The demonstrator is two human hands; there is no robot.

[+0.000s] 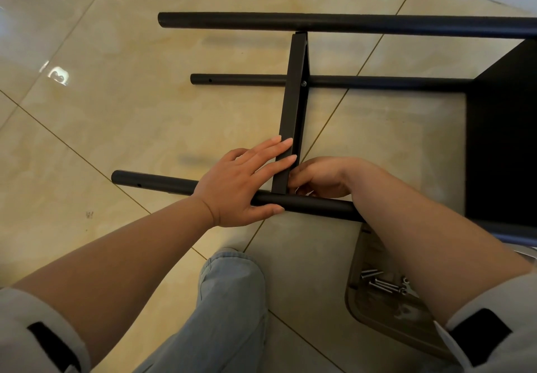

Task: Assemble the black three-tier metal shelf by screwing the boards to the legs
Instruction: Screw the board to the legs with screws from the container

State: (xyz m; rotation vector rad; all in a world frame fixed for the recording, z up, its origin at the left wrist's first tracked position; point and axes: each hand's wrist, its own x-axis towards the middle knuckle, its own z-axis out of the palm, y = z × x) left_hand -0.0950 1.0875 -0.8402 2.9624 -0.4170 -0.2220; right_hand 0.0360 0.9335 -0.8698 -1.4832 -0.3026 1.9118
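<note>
While my right hand [321, 176] curls out of sight behind the narrow black metal board [291, 111], its grip unclear to me, my left hand [242, 182] lies flat, fingers straight, across board and nearest round black leg [313, 204] on the floor.

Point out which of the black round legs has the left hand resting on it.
The nearest leg, lowest in the picture. The left hand lies across it, thumb under, fingers against the board. The two farther legs are untouched.

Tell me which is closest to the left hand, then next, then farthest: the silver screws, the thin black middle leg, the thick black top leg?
From the left hand:
1. Thin black middle leg, just beyond.
2. Silver screws, lower right.
3. Thick black top leg, farthest up.
</note>
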